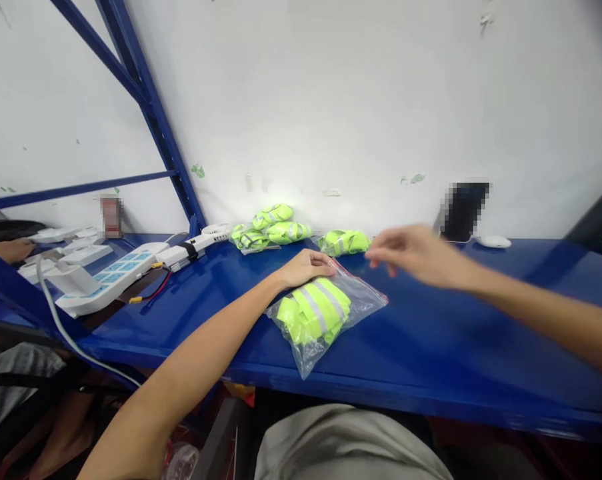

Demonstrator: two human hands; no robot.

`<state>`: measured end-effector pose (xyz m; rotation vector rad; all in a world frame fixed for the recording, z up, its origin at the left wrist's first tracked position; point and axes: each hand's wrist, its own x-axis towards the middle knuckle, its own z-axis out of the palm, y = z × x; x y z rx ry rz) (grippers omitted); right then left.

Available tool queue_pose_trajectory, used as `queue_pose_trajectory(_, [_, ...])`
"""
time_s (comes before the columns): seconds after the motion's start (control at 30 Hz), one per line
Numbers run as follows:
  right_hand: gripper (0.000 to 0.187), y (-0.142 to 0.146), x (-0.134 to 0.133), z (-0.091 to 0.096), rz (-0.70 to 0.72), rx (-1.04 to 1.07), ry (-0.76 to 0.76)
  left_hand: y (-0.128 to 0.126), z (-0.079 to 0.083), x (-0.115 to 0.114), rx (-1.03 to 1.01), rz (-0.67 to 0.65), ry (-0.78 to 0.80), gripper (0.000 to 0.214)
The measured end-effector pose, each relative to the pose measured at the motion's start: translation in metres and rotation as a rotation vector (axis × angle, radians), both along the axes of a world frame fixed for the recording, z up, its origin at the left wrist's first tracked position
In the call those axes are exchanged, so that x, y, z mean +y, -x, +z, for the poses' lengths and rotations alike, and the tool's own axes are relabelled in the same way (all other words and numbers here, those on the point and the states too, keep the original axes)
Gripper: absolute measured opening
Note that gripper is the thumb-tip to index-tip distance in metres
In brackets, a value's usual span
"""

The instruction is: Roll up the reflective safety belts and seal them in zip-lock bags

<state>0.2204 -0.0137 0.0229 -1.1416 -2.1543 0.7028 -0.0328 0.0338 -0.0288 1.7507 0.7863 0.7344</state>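
Lap (351,447); L fingers (315,260) pinch bag (361,299), R fingers (391,244) half-curled

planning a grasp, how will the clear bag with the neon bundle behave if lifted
The clear bag will probably fold and flop at its loose, wrinkled corners. Being glossy, it may feel slippery. The neon bundle inside looks soft and folded, so breakage seems unlikely.
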Motion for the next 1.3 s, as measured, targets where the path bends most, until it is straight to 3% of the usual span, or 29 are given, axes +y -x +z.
queue_pose_trajectory(0.13, [0.045,0.022,0.008,-0.025,0.023,0.022,0.191,-0.002,-0.002,-0.001,-0.026,0.019,-0.008,0.03])
queue_pose_trajectory(0.27, [0.031,0.037,0.011,-0.043,0.103,0.117,0.299,-0.005,-0.004,-0.001,-0.064,0.021,0.011,0.03])
queue_pose_trajectory(0.47, [0.021,0.037,0.011,-0.053,0.077,0.231,0.328,-0.007,-0.001,-0.005,-0.022,0.0,-0.115,0.03])
queue_pose_trajectory(0.7, [0.029,0.031,0.011,-0.057,0.098,0.21,0.282,-0.008,0.008,-0.012,0.087,-0.049,-0.312,0.029])
queue_pose_trajectory(0.97, [0.038,0.029,0.008,-0.056,0.131,0.159,0.232,-0.008,0.003,-0.01,0.195,-0.044,-0.302,0.034])
queue_pose_trajectory(1.3, [0.037,0.025,0.007,-0.052,0.14,0.12,0.2,-0.009,0.003,-0.011,0.158,-0.063,-0.301,0.034])
